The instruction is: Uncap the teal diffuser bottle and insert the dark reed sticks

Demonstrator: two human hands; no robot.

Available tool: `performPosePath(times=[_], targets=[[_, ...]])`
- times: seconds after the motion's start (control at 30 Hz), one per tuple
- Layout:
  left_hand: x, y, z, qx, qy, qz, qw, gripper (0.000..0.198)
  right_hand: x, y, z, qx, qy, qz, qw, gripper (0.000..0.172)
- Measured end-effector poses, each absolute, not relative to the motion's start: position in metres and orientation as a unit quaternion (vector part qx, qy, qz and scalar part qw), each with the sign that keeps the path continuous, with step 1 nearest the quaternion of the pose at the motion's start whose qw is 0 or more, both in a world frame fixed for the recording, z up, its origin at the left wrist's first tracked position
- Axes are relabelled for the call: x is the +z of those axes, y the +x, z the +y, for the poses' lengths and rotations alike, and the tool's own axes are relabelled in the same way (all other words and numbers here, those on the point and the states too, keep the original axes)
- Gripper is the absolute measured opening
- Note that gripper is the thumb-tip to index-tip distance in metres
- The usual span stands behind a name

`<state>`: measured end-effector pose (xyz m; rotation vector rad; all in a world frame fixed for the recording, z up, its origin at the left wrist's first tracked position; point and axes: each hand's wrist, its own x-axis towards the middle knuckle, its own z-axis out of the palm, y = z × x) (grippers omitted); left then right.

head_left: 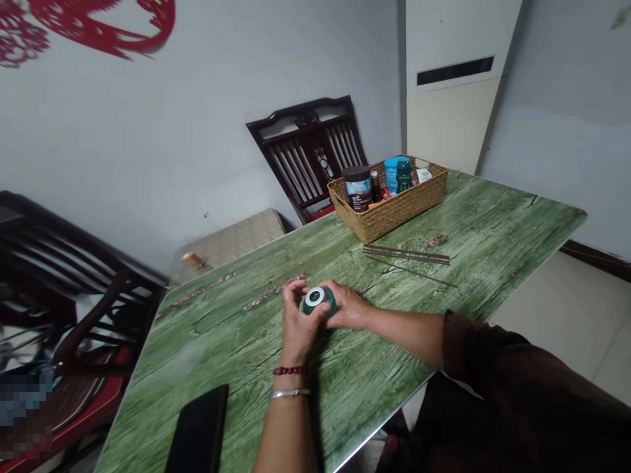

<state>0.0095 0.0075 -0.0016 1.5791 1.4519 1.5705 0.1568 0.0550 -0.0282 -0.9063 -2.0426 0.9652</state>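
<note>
Holds green object (326,299) on or just above table (236,368) between left hand (298,322) and right hand (347,307), closed round its sides. Looks light, rigid, perhaps slick; best gripped below the white ring (308,301).

Rough woven basket (407,213), smooth wooden chair (304,146)

left hand (298,322) and right hand (348,307) curl close together, left forearm (286,430) stretched forward, right forearm (407,334) angled inward.
</note>
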Motion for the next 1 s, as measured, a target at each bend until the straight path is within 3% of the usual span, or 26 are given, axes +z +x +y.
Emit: performPosePath(times=[0.07, 0.23, 0.43, 0.53, 0.63, 0.87, 1.0], targets=[[-0.001, 0.007, 0.004, 0.588, 0.578, 0.503, 0.261, 0.080, -0.027, 0.157, 0.054, 0.374, -0.352, -0.784, 0.348, 0.079], [0.006, 0.000, -0.005, 0.543, 0.591, 0.452, 0.390, 0.073, -0.023, 0.157, 0.054, 0.359, -0.373, -0.784, 0.344, 0.078], [0.005, -0.013, -0.002, 0.586, 0.563, 0.500, 0.299, 0.076, -0.025, 0.158, 0.054, 0.361, -0.367, -0.785, 0.346, 0.080], [0.004, -0.008, -0.003, 0.571, 0.573, 0.480, 0.339, 0.085, -0.027, 0.157, 0.055, 0.358, -0.366, -0.786, 0.346, 0.080], [0.005, 0.005, -0.003, 0.544, 0.581, 0.468, 0.384, 0.077, -0.028, 0.157, 0.056, 0.353, -0.360, -0.788, 0.355, 0.076], [0.008, -0.015, 0.007, 0.675, 0.468, 0.532, 0.206, 0.057, -0.029, 0.158, 0.056, 0.346, -0.377, -0.785, 0.348, 0.082], [0.004, -0.053, -0.002, 0.510, 0.511, 0.685, 0.096, 0.050, -0.028, 0.160, 0.055, 0.348, -0.390, -0.784, 0.334, 0.081]])
